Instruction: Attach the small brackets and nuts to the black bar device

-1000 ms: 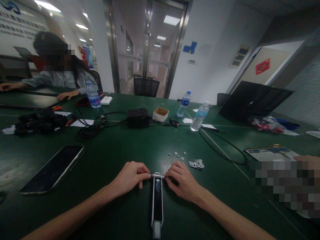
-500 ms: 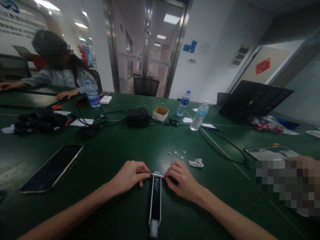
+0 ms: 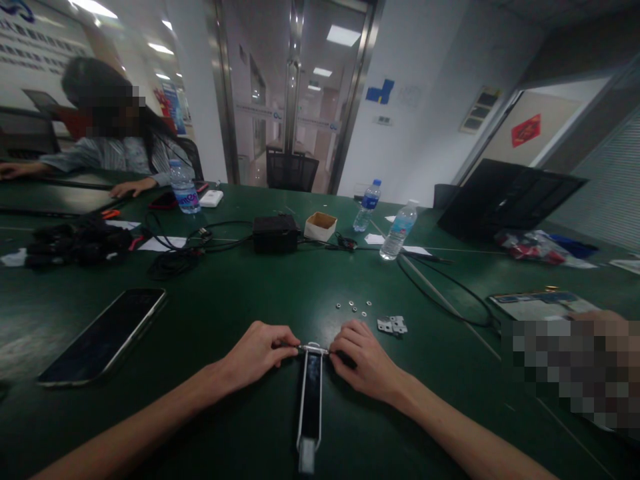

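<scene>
Two hands pinch opposite ends of a thin metal crossbar
The left hand grips its left end between thumb and fingers, the right hand its right end, partly hidden by the fingertips; the hands stay apart, with the bar between them. The crossbar sits at the far end of a narrow silver frame, which runs between the forearms to a pale end block. Beyond the right hand, five small metal nuts lie loose near a silver bracket on the green table
</scene>
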A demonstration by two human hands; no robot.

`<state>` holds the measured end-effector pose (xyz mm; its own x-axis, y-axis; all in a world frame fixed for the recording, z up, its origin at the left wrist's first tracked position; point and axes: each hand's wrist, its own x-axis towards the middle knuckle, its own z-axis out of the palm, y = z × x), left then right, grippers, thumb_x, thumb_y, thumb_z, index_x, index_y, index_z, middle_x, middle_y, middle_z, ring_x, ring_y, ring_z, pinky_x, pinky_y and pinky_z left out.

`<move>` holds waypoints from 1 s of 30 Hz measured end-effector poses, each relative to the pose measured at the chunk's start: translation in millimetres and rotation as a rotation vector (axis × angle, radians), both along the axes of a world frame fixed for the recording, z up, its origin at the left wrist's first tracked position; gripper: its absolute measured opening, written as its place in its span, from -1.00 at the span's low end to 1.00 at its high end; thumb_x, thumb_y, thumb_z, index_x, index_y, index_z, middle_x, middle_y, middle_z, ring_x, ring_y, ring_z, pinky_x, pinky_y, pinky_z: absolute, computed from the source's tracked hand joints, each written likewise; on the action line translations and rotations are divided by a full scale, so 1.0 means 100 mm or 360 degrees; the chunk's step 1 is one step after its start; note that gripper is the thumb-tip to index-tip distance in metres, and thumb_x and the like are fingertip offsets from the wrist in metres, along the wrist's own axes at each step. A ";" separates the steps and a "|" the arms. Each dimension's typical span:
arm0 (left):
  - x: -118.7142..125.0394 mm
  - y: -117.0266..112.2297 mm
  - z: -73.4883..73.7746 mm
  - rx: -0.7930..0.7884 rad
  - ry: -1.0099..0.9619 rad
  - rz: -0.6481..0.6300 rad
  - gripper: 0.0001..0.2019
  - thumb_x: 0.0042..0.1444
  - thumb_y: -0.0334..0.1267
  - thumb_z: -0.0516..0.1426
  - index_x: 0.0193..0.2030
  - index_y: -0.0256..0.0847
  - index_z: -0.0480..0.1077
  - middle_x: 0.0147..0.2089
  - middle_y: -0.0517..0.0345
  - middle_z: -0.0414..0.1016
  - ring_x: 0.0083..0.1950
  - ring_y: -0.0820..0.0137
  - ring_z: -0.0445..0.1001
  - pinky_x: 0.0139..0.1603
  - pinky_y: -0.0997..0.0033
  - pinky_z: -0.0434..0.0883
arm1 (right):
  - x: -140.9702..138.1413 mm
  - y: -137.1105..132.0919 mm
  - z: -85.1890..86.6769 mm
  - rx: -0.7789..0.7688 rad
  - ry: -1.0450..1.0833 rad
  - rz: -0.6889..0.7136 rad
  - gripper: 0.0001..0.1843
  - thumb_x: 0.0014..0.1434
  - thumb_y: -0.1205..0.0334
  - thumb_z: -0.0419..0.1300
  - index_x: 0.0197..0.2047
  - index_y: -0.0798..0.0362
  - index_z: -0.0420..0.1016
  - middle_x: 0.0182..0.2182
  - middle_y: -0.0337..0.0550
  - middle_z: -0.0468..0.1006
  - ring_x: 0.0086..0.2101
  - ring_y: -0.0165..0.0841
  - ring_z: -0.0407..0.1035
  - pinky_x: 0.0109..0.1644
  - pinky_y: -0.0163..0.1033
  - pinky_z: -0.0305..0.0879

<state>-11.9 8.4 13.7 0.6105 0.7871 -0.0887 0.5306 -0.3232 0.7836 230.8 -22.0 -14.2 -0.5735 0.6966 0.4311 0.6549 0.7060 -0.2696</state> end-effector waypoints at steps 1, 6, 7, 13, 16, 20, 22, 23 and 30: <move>-0.01 0.01 -0.02 0.0043 0.0009 -0.0023 -0.80 0.17 -0.22 0.10 -0.17 -0.25 0.50 -0.37 0.21 0.50 -0.45 0.49 0.43 -0.40 0.53 0.33 | 0.00 0.00 0.00 -0.0005 -0.0004 -0.0001 -0.89 0.18 0.35 0.08 -0.30 0.08 0.43 -0.37 -0.12 0.45 -0.25 -0.29 0.23 -0.18 -0.15 0.21; -0.04 0.03 -0.09 0.0244 0.0002 -0.0121 -0.82 0.18 -0.26 0.10 -0.15 -0.22 0.50 -0.34 0.20 0.51 -0.39 0.49 0.43 -0.36 0.55 0.32 | 0.00 0.00 0.02 -0.0025 -0.0003 0.0009 -0.90 0.17 0.36 0.09 -0.29 0.09 0.43 -0.36 -0.12 0.45 -0.25 -0.29 0.23 -0.18 -0.15 0.20; -0.04 0.03 -0.09 0.0244 0.0000 -0.0124 -0.81 0.19 -0.26 0.10 -0.15 -0.22 0.49 -0.32 0.19 0.51 -0.39 0.49 0.43 -0.36 0.55 0.32 | 0.00 0.00 0.02 -0.0026 0.0001 0.0009 -0.90 0.18 0.36 0.08 -0.29 0.09 0.43 -0.36 -0.12 0.45 -0.25 -0.29 0.23 -0.18 -0.16 0.20; -0.02 0.04 -0.05 0.0002 0.0027 -0.0038 -0.74 0.20 -0.16 0.07 -0.11 -0.23 0.49 -0.30 0.18 0.52 -0.45 0.49 0.41 -0.44 0.55 0.31 | 0.00 0.00 0.01 -0.0045 0.0000 -0.0017 -0.89 0.18 0.35 0.08 -0.30 0.10 0.44 -0.37 -0.12 0.45 -0.25 -0.29 0.23 -0.16 -0.16 0.18; 0.00 0.03 0.00 -0.0078 0.0057 -0.0005 -0.70 0.20 -0.10 0.05 -0.13 -0.23 0.49 -0.30 0.18 0.52 -0.46 0.48 0.39 -0.45 0.53 0.29 | 0.00 0.00 0.01 -0.0059 -0.0016 -0.0023 -0.89 0.18 0.34 0.08 -0.30 0.09 0.44 -0.37 -0.12 0.46 -0.24 -0.29 0.23 -0.16 -0.16 0.18; 0.00 0.04 0.04 -0.0051 0.0092 0.0015 -0.72 0.18 -0.10 0.06 -0.19 -0.22 0.51 -0.25 0.18 0.54 -0.31 0.41 0.46 -0.30 0.48 0.33 | 0.00 0.00 0.02 -0.0047 -0.0026 -0.0010 -0.89 0.19 0.35 0.08 -0.28 0.09 0.44 -0.36 -0.12 0.46 -0.24 -0.29 0.24 -0.15 -0.16 0.18; 0.00 0.04 0.04 -0.0021 0.0084 0.0006 -0.73 0.18 -0.11 0.06 -0.22 -0.21 0.51 -0.23 0.18 0.55 -0.23 0.37 0.47 -0.21 0.47 0.33 | 0.00 0.00 0.02 -0.0039 -0.0027 -0.0014 -0.88 0.19 0.34 0.08 -0.28 0.09 0.44 -0.36 -0.12 0.46 -0.23 -0.29 0.24 -0.15 -0.16 0.19; 0.00 0.04 0.04 -0.0011 0.0082 -0.0001 -0.73 0.18 -0.12 0.06 -0.23 -0.22 0.51 -0.23 0.18 0.55 -0.21 0.37 0.48 -0.19 0.46 0.32 | 0.00 0.00 0.03 -0.0038 -0.0031 -0.0013 -0.88 0.20 0.34 0.07 -0.27 0.09 0.44 -0.35 -0.12 0.46 -0.24 -0.29 0.24 -0.15 -0.16 0.19; 0.03 0.02 0.05 0.0039 0.0168 0.0053 -0.75 0.19 -0.15 0.05 -0.29 -0.22 0.50 -0.29 0.22 0.55 -0.27 0.40 0.48 -0.22 0.47 0.31 | 0.00 -0.01 0.04 -0.0017 -0.0019 0.0009 -0.87 0.20 0.34 0.06 -0.28 0.10 0.44 -0.37 -0.11 0.46 -0.24 -0.29 0.24 -0.16 -0.16 0.20</move>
<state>-8.6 10.3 18.6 0.5724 0.8094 -0.1317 0.6205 -0.3225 0.7149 230.9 -22.6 -10.6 -0.5828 0.6978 0.4165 0.6541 0.7069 -0.2692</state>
